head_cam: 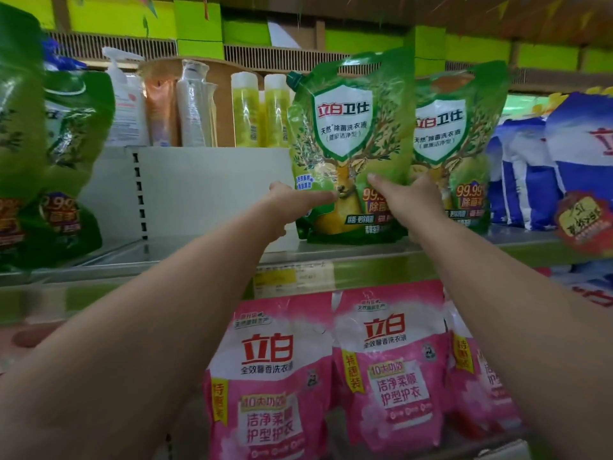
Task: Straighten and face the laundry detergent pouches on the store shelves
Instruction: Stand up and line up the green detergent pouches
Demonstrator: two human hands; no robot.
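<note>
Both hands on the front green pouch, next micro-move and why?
Probably nudge the front green pouch left and square it: it overlaps the second green pouch, with bare shelf to its left. Left hand and right hand already grip its lower sides.

Glossy crinkled plastic green pouch at centre, shiny pink pouches below, smooth metal shelf, translucent plastic bottles upper left

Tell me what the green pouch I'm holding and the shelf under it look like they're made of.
Green pouch: looks like flexible glossy plastic film; it creases and catches glare, with a moulded spout cap at one corner. Both the left hand and right hand grip it. Shelf: probably painted or coated metal, smooth and pale with a faint sheen.
</note>
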